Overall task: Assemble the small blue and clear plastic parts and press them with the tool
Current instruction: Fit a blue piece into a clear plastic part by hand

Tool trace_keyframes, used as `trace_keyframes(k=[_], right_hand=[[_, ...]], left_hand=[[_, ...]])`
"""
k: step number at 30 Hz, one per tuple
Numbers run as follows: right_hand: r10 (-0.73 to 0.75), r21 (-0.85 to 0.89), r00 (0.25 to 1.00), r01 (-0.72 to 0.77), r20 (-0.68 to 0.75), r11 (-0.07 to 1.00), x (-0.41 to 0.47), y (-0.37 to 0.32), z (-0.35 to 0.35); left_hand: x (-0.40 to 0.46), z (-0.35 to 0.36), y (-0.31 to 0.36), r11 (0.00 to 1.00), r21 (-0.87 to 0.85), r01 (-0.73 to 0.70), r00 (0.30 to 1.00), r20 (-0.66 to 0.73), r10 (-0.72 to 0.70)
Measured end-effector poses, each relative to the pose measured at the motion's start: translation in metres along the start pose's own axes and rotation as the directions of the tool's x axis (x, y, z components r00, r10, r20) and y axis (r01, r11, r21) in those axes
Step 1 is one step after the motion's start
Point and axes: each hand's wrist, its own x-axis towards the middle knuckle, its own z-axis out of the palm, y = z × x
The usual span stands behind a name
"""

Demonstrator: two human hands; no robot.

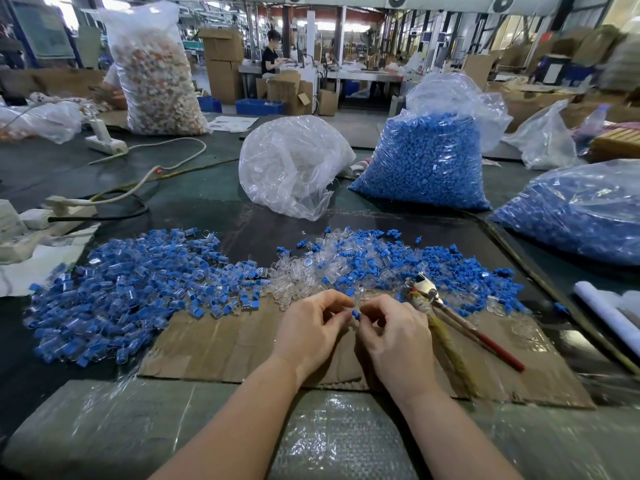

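My left hand and my right hand meet over a cardboard sheet. Between their fingertips sits a small blue part, pinched by my right hand. My left hand pinches something clear beside it, too faint to make out. A heap of assembled blue-and-clear pieces lies to the left. Loose clear shells and loose blue parts are spread ahead and to the right. The pliers-like tool, with a red handle and a wrapped one, lies on the cardboard just right of my right hand.
A clear bag of clear shells and two bags of blue parts stand behind the piles. Power strips and cables lie at the left. A white roll rests at the right edge. A tall sack stands far left.
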Motion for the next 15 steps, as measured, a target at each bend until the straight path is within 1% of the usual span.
trace_keyframes(k=[4,7,11,12,15], right_hand=[[0.019,0.004,1.000,-0.019,-0.006,1.000,-0.0012,0.0008,0.0005],[0.008,0.060,1.000,-0.006,-0.029,0.998,-0.0010,0.0004,0.0000],[0.020,0.166,0.995,-0.003,-0.101,0.986,0.0001,0.0004,-0.0019],[0.011,0.169,0.995,0.006,-0.098,0.986,0.0001,0.0004,-0.0021],[-0.049,0.140,0.998,0.055,-0.043,0.989,-0.0009,-0.0002,-0.0023]], left_hand=[[-0.0019,0.0031,-0.0007,0.999,0.038,-0.035,0.998,0.048,0.033],[-0.0012,0.0022,0.0005,0.999,-0.047,0.005,0.999,0.033,-0.004],[0.0011,-0.0005,0.0015,0.977,-0.199,0.080,0.997,0.025,-0.077],[0.0014,-0.0008,0.0013,0.974,-0.210,0.089,0.996,0.029,-0.084],[0.0015,-0.0018,0.0007,0.981,-0.172,0.088,0.996,0.042,-0.082]])
